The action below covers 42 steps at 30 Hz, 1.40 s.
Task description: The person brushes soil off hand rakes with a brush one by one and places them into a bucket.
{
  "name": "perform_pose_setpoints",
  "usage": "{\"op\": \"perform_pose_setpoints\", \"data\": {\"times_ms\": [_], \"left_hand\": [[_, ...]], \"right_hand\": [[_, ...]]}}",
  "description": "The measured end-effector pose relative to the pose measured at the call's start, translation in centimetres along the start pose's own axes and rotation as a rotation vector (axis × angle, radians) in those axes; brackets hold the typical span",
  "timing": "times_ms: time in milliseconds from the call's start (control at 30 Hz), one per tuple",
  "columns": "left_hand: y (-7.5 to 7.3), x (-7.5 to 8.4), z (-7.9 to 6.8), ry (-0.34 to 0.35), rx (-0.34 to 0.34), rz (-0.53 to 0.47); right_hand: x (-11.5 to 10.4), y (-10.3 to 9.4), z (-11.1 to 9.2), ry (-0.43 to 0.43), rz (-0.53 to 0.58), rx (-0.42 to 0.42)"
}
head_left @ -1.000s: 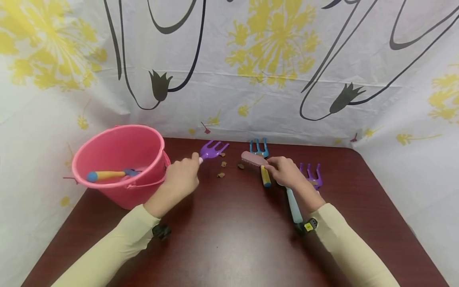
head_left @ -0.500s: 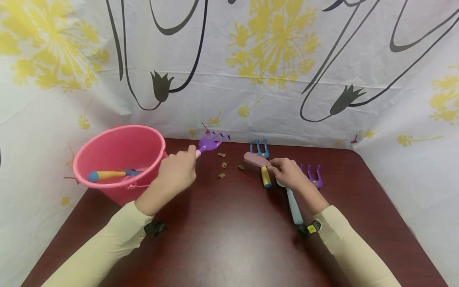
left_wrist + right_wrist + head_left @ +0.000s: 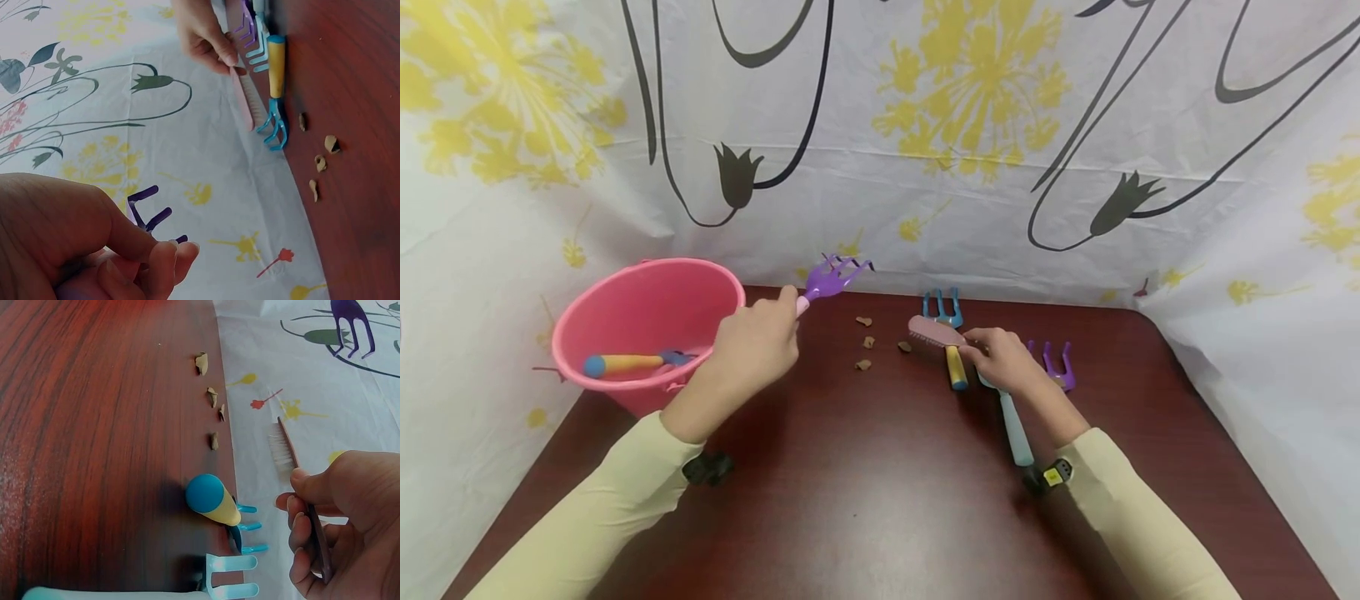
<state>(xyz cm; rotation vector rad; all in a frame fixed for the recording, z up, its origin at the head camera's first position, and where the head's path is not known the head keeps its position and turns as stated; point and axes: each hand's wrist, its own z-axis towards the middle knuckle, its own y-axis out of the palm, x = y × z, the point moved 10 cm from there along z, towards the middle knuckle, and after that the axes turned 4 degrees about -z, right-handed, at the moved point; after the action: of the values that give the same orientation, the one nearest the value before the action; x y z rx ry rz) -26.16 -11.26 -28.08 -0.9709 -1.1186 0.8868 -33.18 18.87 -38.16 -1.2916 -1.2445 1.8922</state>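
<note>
My left hand [image 3: 756,346] grips the pink handle of a purple hand rake [image 3: 829,278]. The rake is raised off the table beside the pink bucket [image 3: 643,308], its tines pointing toward the back cloth. In the left wrist view, fingers hide much of the handle. My right hand [image 3: 1003,362] holds a pink brush [image 3: 934,331] by its handle, bristles facing down-left. The brush hovers over a blue rake with a yellow handle [image 3: 957,373]. In the right wrist view, thumb and fingers wrap around the brush handle.
Several dry brown bits [image 3: 868,342] lie between the hands. Beneath the right arm lies a light-blue-handled rake [image 3: 1017,433], with another purple rake [image 3: 1062,367] to its right. A yellow-handled tool [image 3: 625,364] sits in the bucket. Patterned cloth [image 3: 850,192] encloses the table.
My left hand has lifted the purple rake off the table and drawn it left toward the bucket. The right hand and brush have barely moved.
</note>
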Motion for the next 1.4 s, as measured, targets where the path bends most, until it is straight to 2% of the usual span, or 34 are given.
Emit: {"op": "perform_pose_setpoints", "data": {"times_ms": [233, 433, 600, 833, 1133, 1267, 1400], "left_hand": [[-1.9, -0.8, -0.2, -0.018, -0.012, -0.016], [-3.9, -1.6, -0.3, -0.032, 0.010, -0.023], [-5.8, -2.9, -0.7, -0.040, 0.034, -0.017], [-8.0, -5.0, -0.8, -0.078, 0.010, -0.018], [-9.3, -8.0, -1.3, -0.107, -0.034, -0.040], [-9.9, -8.7, -1.5, -0.097, -0.036, -0.046], [-10.8, -9.4, -1.8, -0.092, -0.048, -0.006]], "right_hand": [[0.0, -0.2, 0.2, -0.006, 0.007, -0.006], [0.0, -0.2, 0.1, 0.000, 0.009, -0.010], [0.0, -0.2, 0.0, -0.015, 0.016, -0.002], [0.2, -0.7, -0.1, -0.023, 0.035, -0.001], [0.7, -1.5, -0.3, -0.022, 0.053, 0.004], [1.0, -1.8, -0.7, -0.022, 0.044, 0.014], [1.5, -1.9, -1.1, -0.005, 0.071, -0.004]]}}
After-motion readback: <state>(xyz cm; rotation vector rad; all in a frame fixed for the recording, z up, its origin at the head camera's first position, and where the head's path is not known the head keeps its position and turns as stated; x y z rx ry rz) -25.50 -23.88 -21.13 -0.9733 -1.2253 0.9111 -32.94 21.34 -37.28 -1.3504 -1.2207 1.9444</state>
